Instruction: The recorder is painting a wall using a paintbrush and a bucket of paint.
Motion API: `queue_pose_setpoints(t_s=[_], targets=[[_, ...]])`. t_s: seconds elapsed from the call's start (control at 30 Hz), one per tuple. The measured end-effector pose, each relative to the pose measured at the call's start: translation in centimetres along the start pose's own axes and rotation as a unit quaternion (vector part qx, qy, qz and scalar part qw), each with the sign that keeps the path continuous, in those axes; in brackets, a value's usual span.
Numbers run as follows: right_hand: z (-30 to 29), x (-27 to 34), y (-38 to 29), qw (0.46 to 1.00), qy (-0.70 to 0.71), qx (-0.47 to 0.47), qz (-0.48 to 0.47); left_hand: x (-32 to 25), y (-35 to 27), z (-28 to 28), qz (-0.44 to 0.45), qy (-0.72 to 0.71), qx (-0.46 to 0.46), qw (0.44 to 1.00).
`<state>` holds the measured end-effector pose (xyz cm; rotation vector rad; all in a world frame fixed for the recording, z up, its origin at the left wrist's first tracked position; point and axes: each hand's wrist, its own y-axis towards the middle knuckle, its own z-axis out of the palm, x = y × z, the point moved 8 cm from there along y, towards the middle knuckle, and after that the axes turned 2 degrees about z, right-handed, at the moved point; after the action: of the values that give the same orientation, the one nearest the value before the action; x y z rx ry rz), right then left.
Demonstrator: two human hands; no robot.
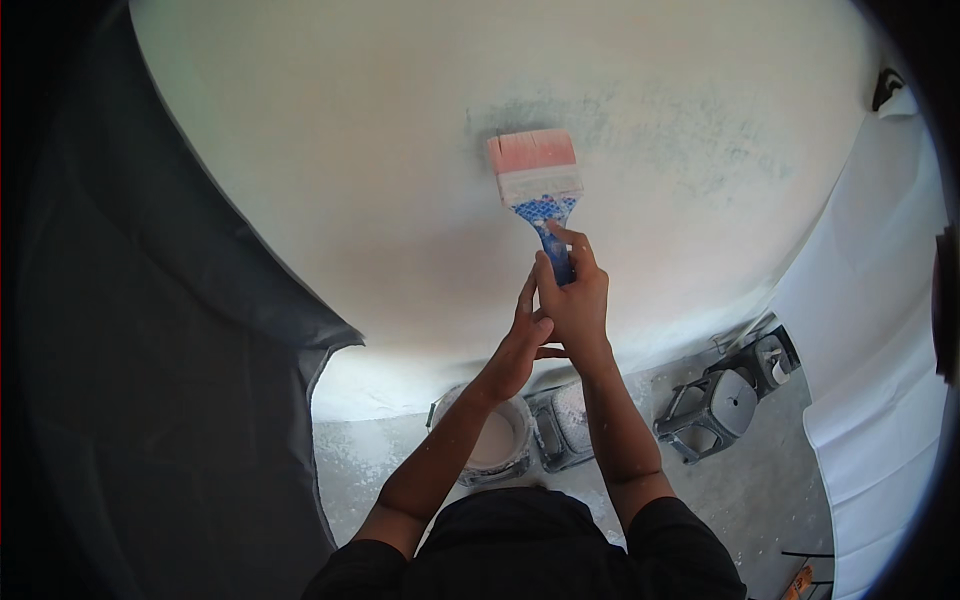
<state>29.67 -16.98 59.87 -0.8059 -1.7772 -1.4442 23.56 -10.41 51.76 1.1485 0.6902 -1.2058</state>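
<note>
My right hand (576,296) grips the blue handle of a wide flat paintbrush (541,176), fingers up along the grip. Its reddish bristles point up and lie at the pale wall (390,187), by the lower left of a patchy grey-green area. White residue coats the ferrule and spots the handle. My left hand (517,352) is just below and left of the right one, thumb and fingers apart, with no tool visible in it. Whether it touches the right wrist I cannot tell.
Below my arms stands a bucket of whitish liquid (495,439). Beside it is a splattered dark plastic stool (559,427), partly hidden by my forearm. Another stool (709,412) is farther right on the concrete floor (720,502). Dark sheeting (187,337) hangs left, white sheeting (870,337) right.
</note>
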Motion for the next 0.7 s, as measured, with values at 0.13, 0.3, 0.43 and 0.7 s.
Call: queue_pose_setpoints(t_s=[0.13,0.3,0.43,0.7], targets=[[1.6,0.1,3.0,0.997,-0.067,0.013,-0.025,-0.6,1.5,0.3,0.001,0.063,-0.006,0.998],[1.8,0.0,2.4,0.995,-0.088,0.036,0.010,-1.2,1.4,-0.2,-0.012,0.087,-0.021,0.996],[1.0,0.8,2.1,0.998,-0.061,0.026,-0.001,-1.8,0.6,1.5,-0.018,0.093,-0.005,0.995],[2.3,-1.4,2.0,0.995,-0.096,0.040,0.004,0.2,0.8,-1.0,-0.028,0.100,-0.052,0.993]])
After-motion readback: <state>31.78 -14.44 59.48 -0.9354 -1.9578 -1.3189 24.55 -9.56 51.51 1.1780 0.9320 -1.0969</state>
